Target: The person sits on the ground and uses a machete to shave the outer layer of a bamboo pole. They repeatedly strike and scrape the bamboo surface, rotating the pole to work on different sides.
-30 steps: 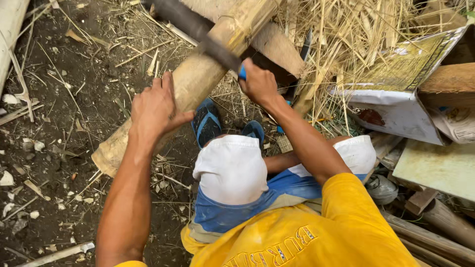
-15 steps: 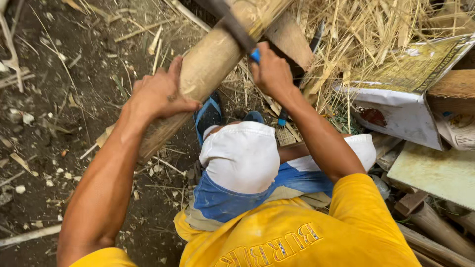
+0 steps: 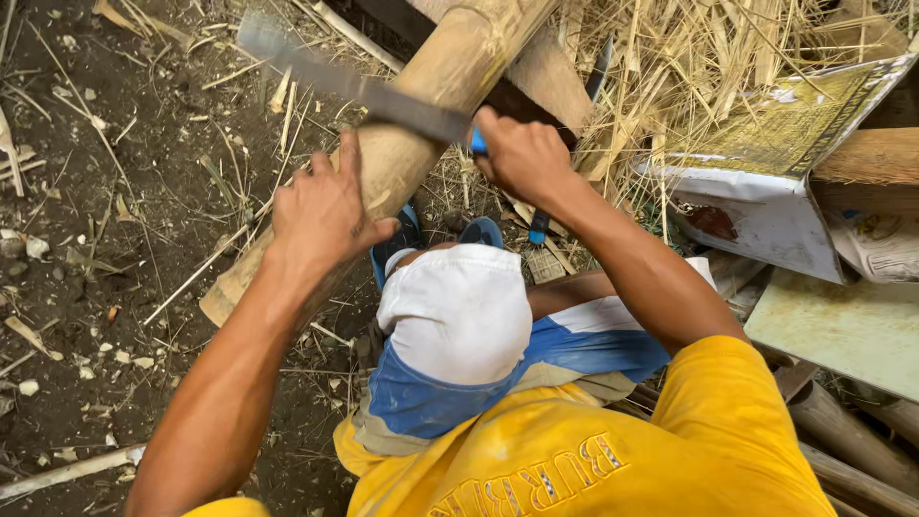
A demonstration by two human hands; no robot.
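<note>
Right now I see the thick bamboo pole [image 3: 431,115] slanting from near left to far right over the dirt. My left hand [image 3: 321,206] wraps it. My right hand [image 3: 522,153] squeezes the long knife [image 3: 364,86], pointing far left.

Dark dirt ground [image 3: 115,316] — scattered chips, dry straw heap [image 3: 708,57]

Both arms reach forward; left hand [image 3: 321,213] cupped palm-down, right hand [image 3: 522,158] fisted.
</note>
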